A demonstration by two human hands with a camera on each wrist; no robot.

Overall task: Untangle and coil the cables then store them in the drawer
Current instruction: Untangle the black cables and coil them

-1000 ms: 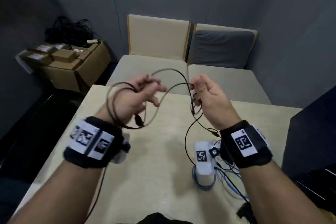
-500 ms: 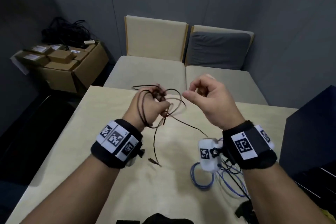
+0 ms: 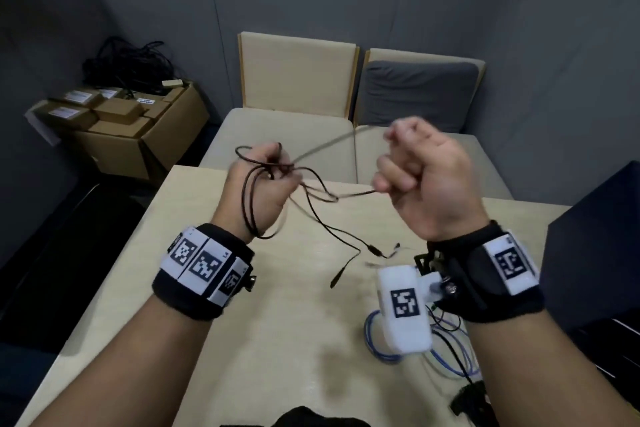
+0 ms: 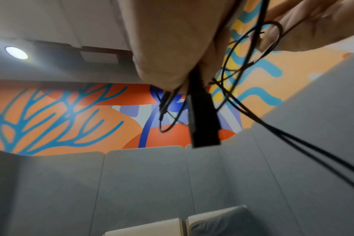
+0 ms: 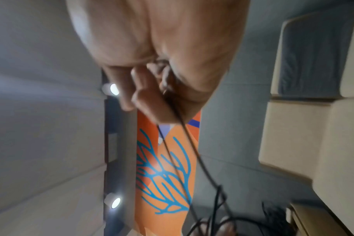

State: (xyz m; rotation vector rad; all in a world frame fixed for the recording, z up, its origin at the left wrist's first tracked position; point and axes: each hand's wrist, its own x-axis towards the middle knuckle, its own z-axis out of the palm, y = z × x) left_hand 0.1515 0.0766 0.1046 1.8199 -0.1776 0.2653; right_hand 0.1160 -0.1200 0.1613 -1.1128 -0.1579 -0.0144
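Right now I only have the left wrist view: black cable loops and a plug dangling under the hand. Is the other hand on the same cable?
Observer: Yes. In the head view the right hand pinches a strand of the black cable, which runs across to the left hand.
Operator: Any other cables waiting?
Observer: A blue cable lies on the table beneath the right wrist.
Operator: Where do the loose ends go?
Observer: A thin plug end hangs low near the tabletop; I cannot tell whether it touches.
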